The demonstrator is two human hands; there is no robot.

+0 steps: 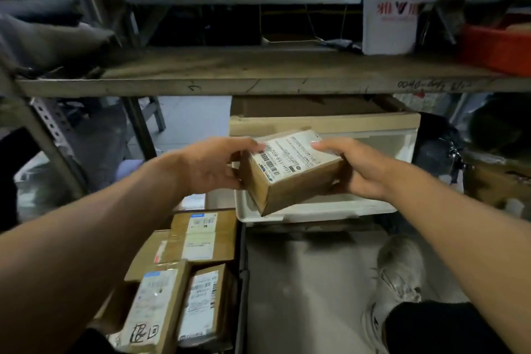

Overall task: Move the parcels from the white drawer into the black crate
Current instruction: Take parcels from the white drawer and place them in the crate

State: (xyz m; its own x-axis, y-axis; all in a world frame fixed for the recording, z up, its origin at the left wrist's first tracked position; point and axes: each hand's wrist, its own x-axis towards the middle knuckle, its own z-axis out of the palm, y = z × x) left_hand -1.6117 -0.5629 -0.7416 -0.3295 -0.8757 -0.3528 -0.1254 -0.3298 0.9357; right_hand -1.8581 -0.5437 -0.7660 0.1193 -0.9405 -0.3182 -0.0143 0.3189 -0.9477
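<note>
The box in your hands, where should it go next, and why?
Probably down and to the left, toward the crate. Both hands, left and right, hold the box in the air above the white drawer, so it is already lifted out. The crate sits lower left, with other parcels packed inside, and that seems the place for this one.
</note>
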